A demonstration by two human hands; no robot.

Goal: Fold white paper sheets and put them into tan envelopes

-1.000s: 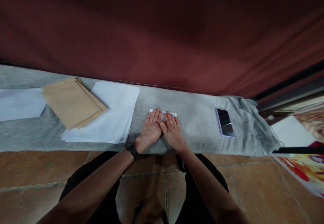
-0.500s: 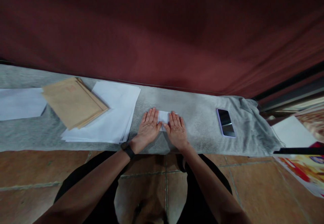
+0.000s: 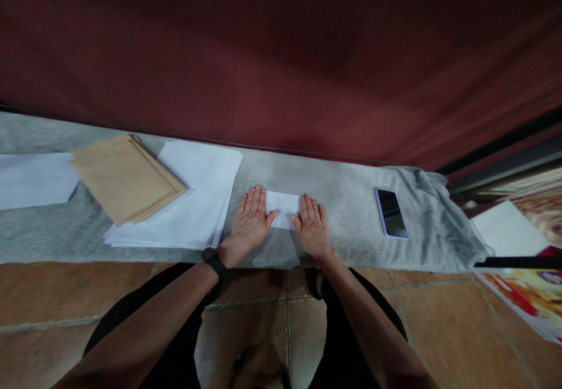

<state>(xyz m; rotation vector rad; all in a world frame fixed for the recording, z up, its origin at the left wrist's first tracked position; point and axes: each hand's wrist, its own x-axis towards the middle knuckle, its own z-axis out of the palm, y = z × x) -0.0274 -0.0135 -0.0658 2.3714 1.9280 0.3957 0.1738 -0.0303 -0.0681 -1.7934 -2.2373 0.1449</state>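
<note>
One head-worn view — forward and down — over the grey cloth (image 3: 346, 213)

Left hand (image 3: 249, 220): palm down, fingers straight and close together towards the far edge of the grey cloth (image 3: 349, 201), thumb spread inward.
Right hand (image 3: 313, 229): also palm down, fingers towards that edge, thumb angled at the left thumb, tips apart.
Forearms (image 3: 369, 317): bare, converging over the near edge, wrists (image 3: 325, 258) close by it.
</note>
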